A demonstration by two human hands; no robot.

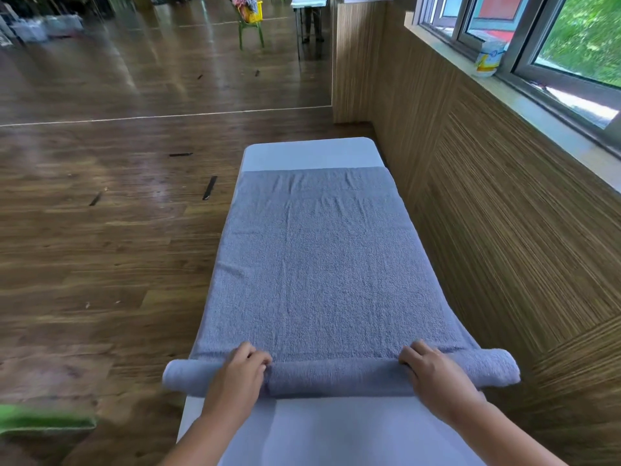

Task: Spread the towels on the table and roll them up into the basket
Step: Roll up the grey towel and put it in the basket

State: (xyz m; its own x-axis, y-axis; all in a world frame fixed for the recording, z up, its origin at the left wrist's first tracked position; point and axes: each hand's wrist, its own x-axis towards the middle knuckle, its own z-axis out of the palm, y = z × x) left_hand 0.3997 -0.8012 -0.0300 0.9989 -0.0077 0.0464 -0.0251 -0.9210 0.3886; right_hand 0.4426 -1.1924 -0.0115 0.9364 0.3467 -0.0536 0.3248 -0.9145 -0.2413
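A grey-blue towel [319,264] lies spread flat along the narrow white table [309,154], covering most of its width. Its near end is wound into a thick roll [336,376] that runs across the table and sticks out past both side edges. My left hand [240,375] grips the roll left of its middle, fingers curled over the top. My right hand [433,371] grips the roll toward its right end in the same way. No basket shows near the table.
A wood-panelled wall [504,213] with a window sill runs close along the table's right side. A white container [489,60] stands on the sill. Wooden floor lies to the left, with a green chair [250,25] far back and a green object [43,422] at lower left.
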